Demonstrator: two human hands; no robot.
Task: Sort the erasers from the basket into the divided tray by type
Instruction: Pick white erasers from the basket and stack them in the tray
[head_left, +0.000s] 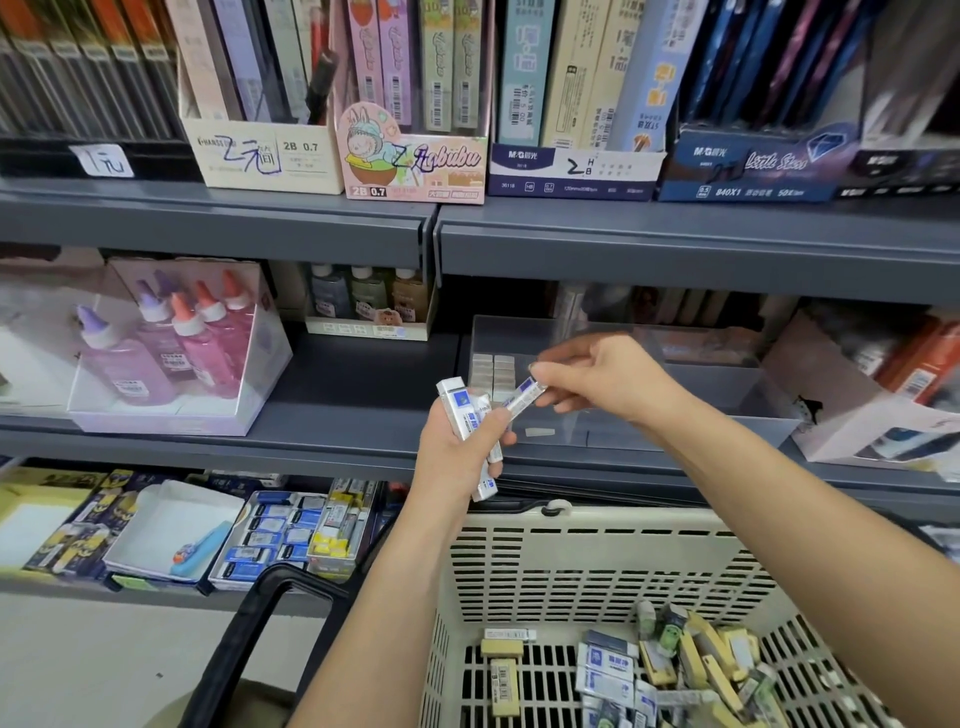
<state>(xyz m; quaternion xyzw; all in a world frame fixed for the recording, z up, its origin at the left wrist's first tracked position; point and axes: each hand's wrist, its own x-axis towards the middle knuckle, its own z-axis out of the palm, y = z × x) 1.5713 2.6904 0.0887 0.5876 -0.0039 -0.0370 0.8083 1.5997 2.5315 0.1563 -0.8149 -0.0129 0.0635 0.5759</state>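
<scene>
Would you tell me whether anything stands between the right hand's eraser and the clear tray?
Nothing visible does. The right hand pinches the eraser just in front of the clear tray; the left hand, gripping its bundle, sits lower left, out of the path.

Basket (597, 566) cream, slotted; erasers (460, 410) white, blue labels; tray (727, 389) clear; shelf (208, 218) grey.

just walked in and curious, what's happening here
A person is sorting erasers. The left hand grips a bundle of white erasers, while the right hand pinches one eraser at the clear tray on the shelf. Many more lie in the basket.
</scene>
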